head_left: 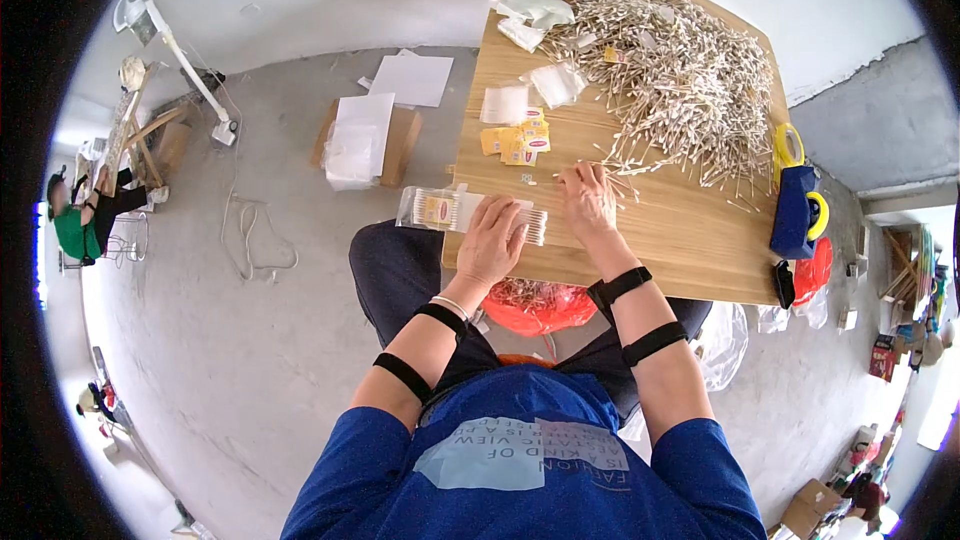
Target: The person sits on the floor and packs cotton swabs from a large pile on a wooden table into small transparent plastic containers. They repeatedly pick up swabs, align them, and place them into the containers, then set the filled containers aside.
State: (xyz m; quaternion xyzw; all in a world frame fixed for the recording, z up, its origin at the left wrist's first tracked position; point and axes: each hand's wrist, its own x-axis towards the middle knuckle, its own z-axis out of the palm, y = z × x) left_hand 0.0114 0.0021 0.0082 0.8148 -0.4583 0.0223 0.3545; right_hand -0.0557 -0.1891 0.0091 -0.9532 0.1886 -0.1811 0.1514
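Note:
My left hand (492, 240) is closed over a row of white cotton swabs (536, 225), whose tips stick out beyond the fingers. At its left lies a clear plastic bag (408, 208) with a yellow label (437, 208) and swabs inside, reaching past the table's left edge. My right hand (590, 202) rests on the wood with its fingers bent down together; what they hold, if anything, is hidden. A few loose swabs (625, 183) lie against that hand. Farther back spreads a large heap of cotton swabs (680, 75).
Yellow cards (520, 143) and clear bags (556, 85) lie on the wooden table (690, 250). A blue tape dispenser (791, 212) stands at its right edge. A red bag (540, 308) of swabs is below the front edge. At far left sits another person (78, 220).

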